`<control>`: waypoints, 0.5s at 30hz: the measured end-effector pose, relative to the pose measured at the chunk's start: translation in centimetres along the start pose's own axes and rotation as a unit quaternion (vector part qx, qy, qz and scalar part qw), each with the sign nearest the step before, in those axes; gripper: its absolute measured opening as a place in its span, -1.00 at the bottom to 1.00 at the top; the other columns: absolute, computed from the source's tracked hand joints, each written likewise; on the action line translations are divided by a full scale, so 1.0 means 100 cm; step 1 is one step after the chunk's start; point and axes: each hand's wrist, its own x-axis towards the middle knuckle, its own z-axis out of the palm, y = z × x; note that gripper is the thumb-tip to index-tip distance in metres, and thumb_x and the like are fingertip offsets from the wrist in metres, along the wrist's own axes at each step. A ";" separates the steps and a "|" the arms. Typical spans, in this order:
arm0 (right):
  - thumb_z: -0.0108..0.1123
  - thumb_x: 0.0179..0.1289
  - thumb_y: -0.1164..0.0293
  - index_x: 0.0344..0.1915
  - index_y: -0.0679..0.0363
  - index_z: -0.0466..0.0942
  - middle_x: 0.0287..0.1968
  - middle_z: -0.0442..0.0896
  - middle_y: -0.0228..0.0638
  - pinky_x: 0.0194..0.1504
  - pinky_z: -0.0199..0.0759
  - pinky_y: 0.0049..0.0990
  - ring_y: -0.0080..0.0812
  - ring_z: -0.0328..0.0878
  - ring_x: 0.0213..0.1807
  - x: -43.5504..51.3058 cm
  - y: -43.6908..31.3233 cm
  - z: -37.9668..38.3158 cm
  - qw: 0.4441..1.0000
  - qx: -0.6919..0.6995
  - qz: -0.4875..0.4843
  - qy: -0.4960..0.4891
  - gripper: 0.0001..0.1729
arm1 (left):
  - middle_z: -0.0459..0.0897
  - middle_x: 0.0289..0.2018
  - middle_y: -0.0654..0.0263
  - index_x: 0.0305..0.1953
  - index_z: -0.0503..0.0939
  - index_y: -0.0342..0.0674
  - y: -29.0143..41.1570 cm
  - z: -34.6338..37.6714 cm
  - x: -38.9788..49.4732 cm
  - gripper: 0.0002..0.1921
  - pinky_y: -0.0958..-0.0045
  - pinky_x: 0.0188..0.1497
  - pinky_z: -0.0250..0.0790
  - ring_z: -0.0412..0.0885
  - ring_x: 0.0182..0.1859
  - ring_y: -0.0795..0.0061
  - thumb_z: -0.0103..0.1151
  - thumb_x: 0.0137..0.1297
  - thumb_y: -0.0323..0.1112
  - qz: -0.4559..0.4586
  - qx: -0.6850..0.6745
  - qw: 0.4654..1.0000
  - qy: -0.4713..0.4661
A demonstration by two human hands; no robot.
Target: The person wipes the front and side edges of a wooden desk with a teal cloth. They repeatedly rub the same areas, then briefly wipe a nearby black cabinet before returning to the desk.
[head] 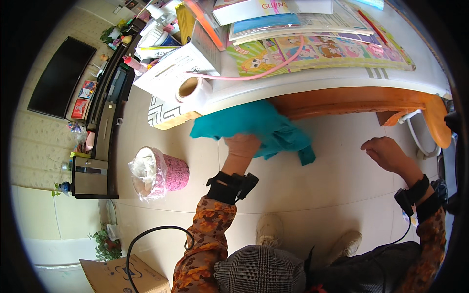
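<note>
A teal cloth (pixel 282 137) hangs in front of the table's edge, above the tiled floor. My left hand (pixel 243 144) grips it near its middle, with the fingers partly hidden by the cloth. To the right, my right hand (pixel 384 154) is in the air over the floor, fingers bent and touching no object that shows; how far they are closed is hard to tell. Above the cloth runs the edge of a white table (pixel 315 81), with an orange-brown wooden part (pixel 351 102) under it.
On the table lie a white roll (pixel 194 89), a pink tube (pixel 256 77), a cartoon sheet (pixel 329 55), books and boxes. A pink waste bin (pixel 176 172) with a plastic liner stands on the floor at left. A cardboard box (pixel 121 274) is at lower left, near a black cable (pixel 128 249).
</note>
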 end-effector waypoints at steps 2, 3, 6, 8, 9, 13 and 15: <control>0.12 0.31 0.49 -0.13 0.17 0.65 -0.22 0.70 -0.17 -0.07 0.50 -0.22 -0.07 0.63 -0.16 -0.003 0.005 0.001 1.000 -0.005 0.006 -0.005 -0.80 | 0.65 -0.03 0.25 -0.02 0.65 -0.02 -0.025 0.002 -0.023 -0.59 0.17 0.01 0.41 0.61 -0.03 0.10 0.34 0.09 -0.05 -0.023 0.044 0.998 -0.050; 0.12 0.31 0.48 -0.12 0.17 0.65 -0.22 0.71 -0.17 -0.07 0.51 -0.22 -0.07 0.63 -0.17 -0.004 0.008 0.002 1.000 -0.001 0.001 -0.003 -0.80 | 0.63 0.02 0.24 0.04 0.60 -0.01 -0.031 0.008 -0.030 -0.59 0.15 0.11 0.38 0.57 0.04 0.10 0.26 0.18 -0.03 -0.102 -0.077 0.991 -0.039; 0.11 0.31 0.48 -0.12 0.17 0.65 -0.22 0.71 -0.17 -0.06 0.51 -0.22 -0.07 0.63 -0.17 -0.004 0.012 0.004 1.000 0.004 -0.003 0.002 -0.80 | 0.58 0.12 0.23 0.18 0.46 -0.01 -0.039 0.019 -0.044 -0.59 0.12 0.32 0.31 0.49 0.19 0.14 0.03 0.41 0.00 -0.320 -0.458 0.829 0.021; 0.11 0.31 0.48 -0.13 0.17 0.65 -0.23 0.71 -0.17 -0.06 0.51 -0.22 -0.07 0.63 -0.17 -0.003 0.012 0.004 1.000 0.007 0.004 0.001 -0.80 | 0.58 0.11 0.26 0.20 0.43 -0.02 -0.032 0.016 -0.049 -0.62 0.16 0.32 0.33 0.48 0.20 0.19 -0.05 0.49 -0.03 -0.399 -0.673 0.618 0.080; 0.12 0.30 0.49 -0.12 0.17 0.65 -0.23 0.71 -0.17 -0.05 0.51 -0.22 -0.07 0.63 -0.17 -0.002 0.012 0.004 1.000 0.009 0.006 0.001 -0.80 | 0.58 0.10 0.27 0.20 0.42 -0.04 -0.028 0.011 -0.049 -0.63 0.18 0.32 0.34 0.48 0.19 0.21 -0.08 0.52 -0.04 -0.370 -0.719 0.580 0.098; 0.13 0.29 0.49 -0.13 0.17 0.65 -0.23 0.71 -0.17 -0.05 0.51 -0.23 -0.08 0.63 -0.17 0.002 0.010 0.004 1.000 0.005 0.004 -0.002 -0.80 | 0.53 0.15 0.24 0.19 0.43 -0.20 -0.029 -0.008 -0.028 -0.60 0.29 0.24 0.38 0.48 0.18 0.28 0.07 0.47 -0.12 -0.279 -0.424 0.845 0.169; 0.13 0.29 0.50 -0.13 0.18 0.65 -0.23 0.71 -0.17 -0.06 0.52 -0.24 -0.08 0.64 -0.17 0.004 0.009 0.005 1.000 0.007 -0.002 -0.002 -0.81 | 0.52 0.15 0.22 0.21 0.42 -0.23 -0.024 -0.021 -0.025 -0.56 0.30 0.23 0.35 0.48 0.17 0.29 0.16 0.42 -0.16 -0.219 -0.186 0.941 0.177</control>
